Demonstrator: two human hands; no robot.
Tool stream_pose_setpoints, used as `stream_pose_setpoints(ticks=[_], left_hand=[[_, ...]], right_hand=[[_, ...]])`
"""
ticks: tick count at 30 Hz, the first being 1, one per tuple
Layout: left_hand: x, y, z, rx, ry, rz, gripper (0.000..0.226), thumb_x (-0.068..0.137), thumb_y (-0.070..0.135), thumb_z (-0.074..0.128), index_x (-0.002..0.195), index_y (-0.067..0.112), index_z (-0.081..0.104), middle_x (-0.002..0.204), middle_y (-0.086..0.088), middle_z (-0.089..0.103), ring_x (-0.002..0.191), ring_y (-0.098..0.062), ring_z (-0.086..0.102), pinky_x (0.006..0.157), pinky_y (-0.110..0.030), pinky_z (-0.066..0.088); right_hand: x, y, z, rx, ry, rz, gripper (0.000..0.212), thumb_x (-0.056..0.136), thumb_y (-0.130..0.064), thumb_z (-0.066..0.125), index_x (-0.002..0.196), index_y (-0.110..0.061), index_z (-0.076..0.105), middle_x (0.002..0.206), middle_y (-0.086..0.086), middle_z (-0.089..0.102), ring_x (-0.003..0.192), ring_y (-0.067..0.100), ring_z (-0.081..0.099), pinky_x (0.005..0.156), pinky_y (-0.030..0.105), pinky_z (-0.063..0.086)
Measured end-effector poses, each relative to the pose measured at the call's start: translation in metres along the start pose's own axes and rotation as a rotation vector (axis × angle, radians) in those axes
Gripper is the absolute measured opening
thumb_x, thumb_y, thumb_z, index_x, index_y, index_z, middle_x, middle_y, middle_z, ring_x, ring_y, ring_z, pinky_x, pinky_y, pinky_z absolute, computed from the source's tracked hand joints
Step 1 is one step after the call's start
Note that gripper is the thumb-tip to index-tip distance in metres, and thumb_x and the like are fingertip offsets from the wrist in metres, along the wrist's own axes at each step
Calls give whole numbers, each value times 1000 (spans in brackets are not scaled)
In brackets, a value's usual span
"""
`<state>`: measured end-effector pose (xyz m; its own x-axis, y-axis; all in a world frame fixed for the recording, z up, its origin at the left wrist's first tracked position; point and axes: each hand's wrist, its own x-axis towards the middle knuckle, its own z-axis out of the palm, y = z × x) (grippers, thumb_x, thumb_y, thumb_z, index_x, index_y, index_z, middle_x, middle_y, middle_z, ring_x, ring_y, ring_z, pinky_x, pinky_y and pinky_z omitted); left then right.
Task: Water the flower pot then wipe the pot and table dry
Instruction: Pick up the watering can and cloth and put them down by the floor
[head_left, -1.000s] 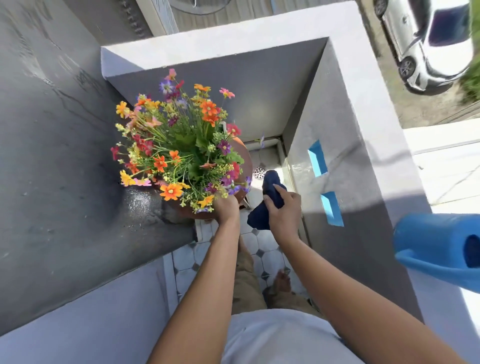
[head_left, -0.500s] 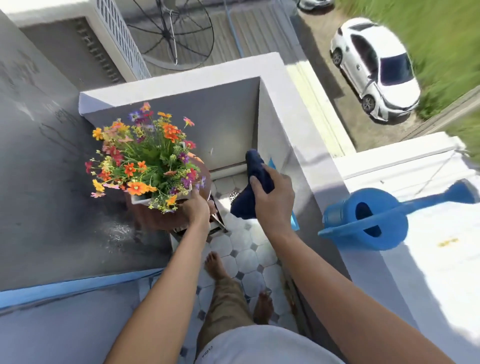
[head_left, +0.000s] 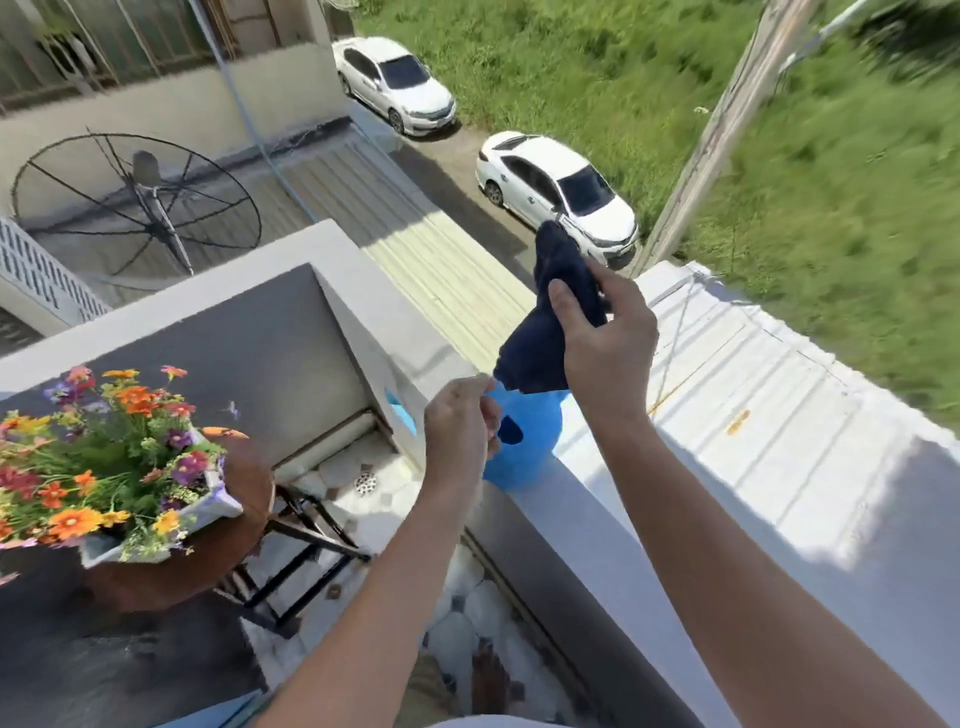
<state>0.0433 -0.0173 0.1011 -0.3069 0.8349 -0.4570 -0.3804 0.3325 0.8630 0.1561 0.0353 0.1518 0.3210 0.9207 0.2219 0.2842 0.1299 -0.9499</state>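
Apparently watering is done: the watering can (head_left: 530, 436) is parked. The right hand (head_left: 608, 348) grips the cloth (head_left: 540, 348) away from flower pot (head_left: 215, 501) and table (head_left: 249, 483); the left hand (head_left: 457, 431) is curled, grasp indeterminate.

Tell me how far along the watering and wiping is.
Watering looks done: the watering can sits on the wall ledge. In hand: the right hand holds the dark cloth up, away from the flower pot; the left hand hovers beside it. Left: I cannot tell whether pot and table are dry.
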Motion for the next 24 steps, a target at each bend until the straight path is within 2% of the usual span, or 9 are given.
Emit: stream_pose_setpoints(ticks=[4,8,12,14,17,20,24], left_hand=[[-2,-36,42,-32,-50,-196,18,90,25,52,86,11,63,62,-3,52,40,-10,34,40,-22,27],[5,-63,67,-241,-9,-304,23,91,35,60,95,12,62,79,-2,60,42,-9,34,42,-24,29],[18,-69,79,-305,-18,-277,28,91,43,59,96,16,65,88,3,67,45,-8,33,46,-25,28],[19,-71,81,-286,15,-246,31,92,44,57,93,15,66,77,4,64,46,-8,33,45,-25,27],[15,-71,77,-243,56,-188,33,95,41,54,81,13,66,60,4,49,47,-9,32,46,-26,27],[17,-72,62,-210,36,-145,33,95,40,52,74,21,67,62,1,47,54,-11,40,47,-26,31],[20,-71,25,-174,15,-121,31,96,42,51,81,18,64,69,2,53,52,-8,38,41,-23,25]], right_hand=[[1,20,-45,-37,87,45,35,89,-25,74,122,-19,70,112,-8,70,102,2,62,97,28,50],[-8,36,-73,-38,119,101,34,89,-24,75,122,-19,70,111,-9,70,100,-3,61,95,23,49],[-14,44,-82,-54,119,112,32,89,-24,74,121,-20,70,112,-10,69,97,-9,58,94,22,49],[-15,44,-82,-50,119,107,32,89,-23,74,121,-20,70,113,-9,70,100,-4,60,94,22,50],[-14,42,-77,-41,94,83,32,89,-22,74,121,-19,71,113,-9,70,100,-2,61,92,17,49],[-13,41,-65,-29,30,59,30,89,-20,74,119,-18,72,110,-9,71,97,-7,61,86,9,45],[-15,43,-41,-20,-73,60,26,89,-20,74,115,-20,73,108,-12,71,96,-9,61,84,7,43]])
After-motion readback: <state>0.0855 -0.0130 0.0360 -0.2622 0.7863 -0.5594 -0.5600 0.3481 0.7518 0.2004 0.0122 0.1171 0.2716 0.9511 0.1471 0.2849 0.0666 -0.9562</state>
